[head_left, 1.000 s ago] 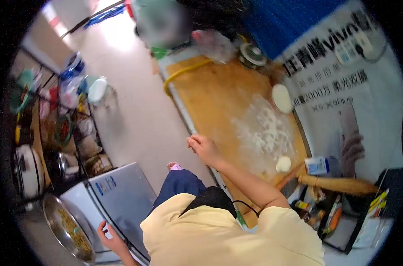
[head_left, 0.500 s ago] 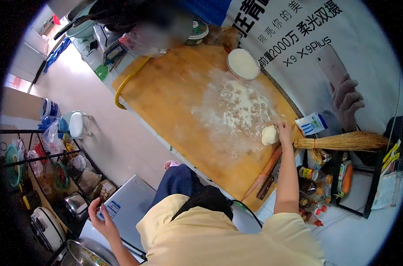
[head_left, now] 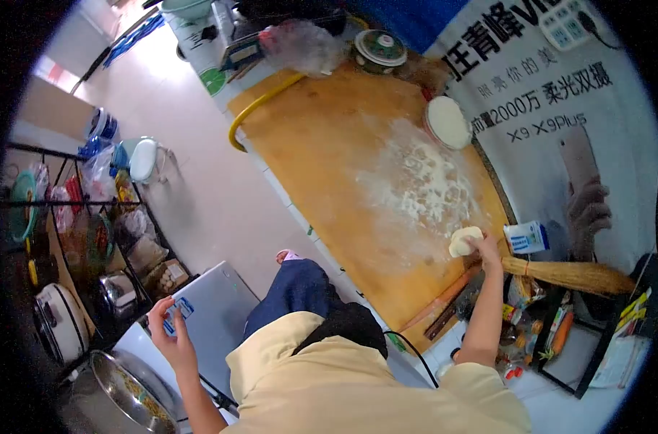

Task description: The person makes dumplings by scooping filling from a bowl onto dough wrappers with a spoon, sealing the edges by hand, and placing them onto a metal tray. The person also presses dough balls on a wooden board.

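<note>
At the right side of the wooden board (head_left: 307, 145), my right hand (head_left: 486, 249) has its fingers closed on a pale lump of dough (head_left: 463, 241). White flour (head_left: 434, 181) is spread over the board beyond the dough. My left hand (head_left: 171, 329) hangs over the white appliance top (head_left: 224, 289) at the lower left, fingers apart and holding nothing. A rolling pin (head_left: 437, 298) lies along the board's near right edge, beside a dark strip (head_left: 452, 311).
A tub of flour (head_left: 448, 123) and a lidded pot (head_left: 379, 50) stand along the far side. On the right are a straw brush (head_left: 571, 273) and a small box (head_left: 526, 237). A metal bowl (head_left: 130, 390) sits lower left, near a shelf rack (head_left: 69, 206).
My right hand has moved from the board's near edge to the dough and now grips it. My left hand has risen a little beside the appliance. The camera view has shifted.
</note>
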### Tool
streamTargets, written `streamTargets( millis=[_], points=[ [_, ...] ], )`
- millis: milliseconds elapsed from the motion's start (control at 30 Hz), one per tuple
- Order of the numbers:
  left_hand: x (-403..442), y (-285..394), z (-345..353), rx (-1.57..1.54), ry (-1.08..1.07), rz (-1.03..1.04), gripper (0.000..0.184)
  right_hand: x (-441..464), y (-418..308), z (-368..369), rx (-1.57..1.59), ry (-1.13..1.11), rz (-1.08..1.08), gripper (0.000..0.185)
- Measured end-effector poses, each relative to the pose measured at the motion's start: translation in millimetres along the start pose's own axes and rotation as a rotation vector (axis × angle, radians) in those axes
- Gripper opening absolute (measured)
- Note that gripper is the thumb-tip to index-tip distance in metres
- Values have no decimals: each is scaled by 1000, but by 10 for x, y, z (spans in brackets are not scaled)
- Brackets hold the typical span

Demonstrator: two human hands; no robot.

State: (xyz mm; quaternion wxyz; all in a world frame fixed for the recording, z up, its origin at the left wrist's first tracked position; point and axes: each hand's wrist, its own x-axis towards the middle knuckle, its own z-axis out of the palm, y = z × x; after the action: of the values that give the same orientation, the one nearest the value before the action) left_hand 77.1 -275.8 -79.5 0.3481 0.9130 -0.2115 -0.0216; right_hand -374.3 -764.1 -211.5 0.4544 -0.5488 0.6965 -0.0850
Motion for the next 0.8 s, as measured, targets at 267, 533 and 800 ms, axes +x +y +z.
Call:
streamTargets(
  millis=[267, 533, 800],
  points=[
    [-182, -233, -86, -104, 39, -130, 16, -175, -713, 694, -3, -379, -159, 49],
    [-314, -249, -201, -106, 87, -172, 15, -195, -1896, 2684, 184, -516, -369, 44],
    [-745, -411, -381, -140, 281, -382, 15, -340, -2301, 3036, -200, -269, -979, 41]
  ],
)
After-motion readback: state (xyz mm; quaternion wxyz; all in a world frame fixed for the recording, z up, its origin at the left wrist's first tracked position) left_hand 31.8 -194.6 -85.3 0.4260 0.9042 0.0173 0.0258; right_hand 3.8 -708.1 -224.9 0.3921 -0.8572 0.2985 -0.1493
